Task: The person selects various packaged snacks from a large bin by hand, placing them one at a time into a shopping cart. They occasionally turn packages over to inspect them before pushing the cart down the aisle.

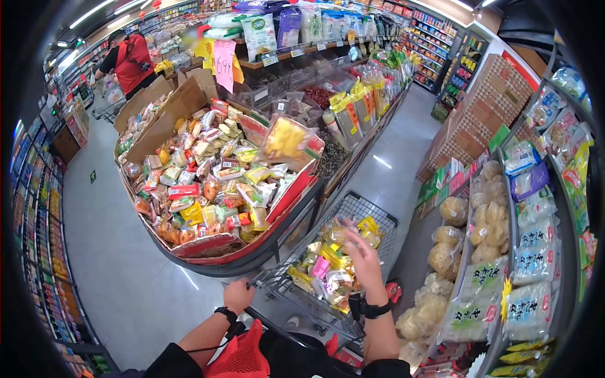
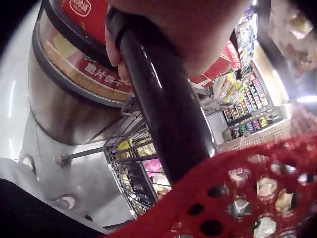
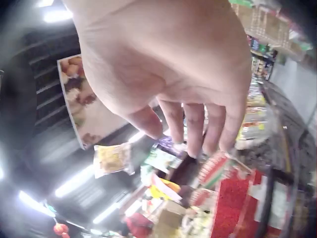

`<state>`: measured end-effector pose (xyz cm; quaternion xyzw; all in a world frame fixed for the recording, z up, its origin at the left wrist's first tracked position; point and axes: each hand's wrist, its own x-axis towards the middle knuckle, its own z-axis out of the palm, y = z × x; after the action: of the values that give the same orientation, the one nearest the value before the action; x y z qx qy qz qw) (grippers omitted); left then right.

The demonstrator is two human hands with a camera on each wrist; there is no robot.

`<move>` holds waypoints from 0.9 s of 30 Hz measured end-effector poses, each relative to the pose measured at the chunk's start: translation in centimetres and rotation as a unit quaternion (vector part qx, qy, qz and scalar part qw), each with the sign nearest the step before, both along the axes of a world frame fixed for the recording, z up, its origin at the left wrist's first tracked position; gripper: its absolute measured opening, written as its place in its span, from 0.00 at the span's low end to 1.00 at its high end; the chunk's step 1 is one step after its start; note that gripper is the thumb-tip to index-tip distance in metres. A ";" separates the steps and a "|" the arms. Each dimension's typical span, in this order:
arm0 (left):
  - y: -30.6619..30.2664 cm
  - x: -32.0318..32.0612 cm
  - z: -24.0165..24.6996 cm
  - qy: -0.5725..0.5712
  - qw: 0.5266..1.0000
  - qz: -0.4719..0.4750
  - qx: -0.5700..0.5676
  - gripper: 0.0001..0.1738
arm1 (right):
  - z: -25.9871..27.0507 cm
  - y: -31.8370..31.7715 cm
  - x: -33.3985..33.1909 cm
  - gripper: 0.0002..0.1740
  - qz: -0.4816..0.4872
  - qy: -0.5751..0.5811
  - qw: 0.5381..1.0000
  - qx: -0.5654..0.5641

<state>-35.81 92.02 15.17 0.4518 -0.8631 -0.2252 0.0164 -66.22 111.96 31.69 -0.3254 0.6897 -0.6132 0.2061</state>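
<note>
A yellow snack packet in clear wrap (image 1: 285, 140) is in mid-air over the right edge of the snack bin (image 1: 220, 183), blurred; the right wrist view has the packet (image 3: 113, 159) apart from the fingers. My right hand (image 1: 362, 255) is raised above the cart (image 1: 372, 208), fingers spread and holding nothing; in the right wrist view the hand (image 3: 168, 64) has its fingers extended. My left hand (image 1: 239, 295) grips the black cart handle (image 2: 163, 99). Yellow and pink packets (image 1: 321, 268) lie in the cart.
A person in a red vest (image 1: 133, 63) stands at the back left beside another cart. Bagged goods fill the right shelves (image 1: 532, 252), with stacked egg trays (image 1: 479, 113) behind. Bins of dried goods (image 1: 321, 97) adjoin the snack bin. A red mesh item (image 2: 233, 193) hangs near the handle.
</note>
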 end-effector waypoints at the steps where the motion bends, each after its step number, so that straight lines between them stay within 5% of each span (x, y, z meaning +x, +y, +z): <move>1: 0.1 0.2 0.3 0.003 1.000 0.001 0.006 0.16 | -3.1 0.9 -0.2 0.21 0.004 -0.075 0.995 0.058; 5: 0.5 0.2 1.2 0.017 1.000 0.008 0.017 0.16 | -21.5 7.7 -1.3 0.21 0.095 -0.048 0.963 0.249; 11: 0.1 -0.2 0.8 -0.001 1.000 0.012 0.018 0.17 | -29.6 14.2 -2.5 0.17 -0.028 -0.195 0.918 0.344; 13: -0.2 -0.3 0.4 -0.003 1.000 0.006 0.018 0.17 | -33.9 15.8 -3.6 0.17 -0.086 -0.225 0.934 0.264; 15: 0.1 -0.7 0.1 -0.014 1.000 0.005 0.014 0.16 | -40.6 17.8 -4.7 0.19 -0.109 -0.120 0.930 0.331; 17: 0.3 -0.6 -0.5 0.000 1.000 -0.016 0.002 0.15 | -38.4 17.0 -4.1 0.20 -0.110 -0.029 0.910 0.400; 21: 0.1 -1.7 -0.3 -0.020 1.000 -0.018 0.003 0.10 | -38.3 14.7 -3.5 0.20 -0.026 -0.087 0.867 0.490; 24: 0.2 -2.9 0.2 -0.074 0.997 0.000 0.005 0.08 | -50.5 15.5 -3.6 0.20 0.069 0.069 0.856 0.508; 25: 0.1 -3.1 0.0 -0.067 0.998 -0.010 -0.007 0.08 | -51.5 14.7 -2.9 0.20 -0.069 0.032 0.883 0.462; 27: 0.1 -3.1 -0.6 -0.082 0.997 -0.015 -0.007 0.08 | -53.8 12.8 -4.4 0.32 -0.144 -0.182 0.853 0.467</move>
<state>-38.91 92.13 14.60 0.4559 -0.8696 -0.1817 -0.0546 -70.59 124.78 -22.14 0.0297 0.8843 -0.2898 0.3648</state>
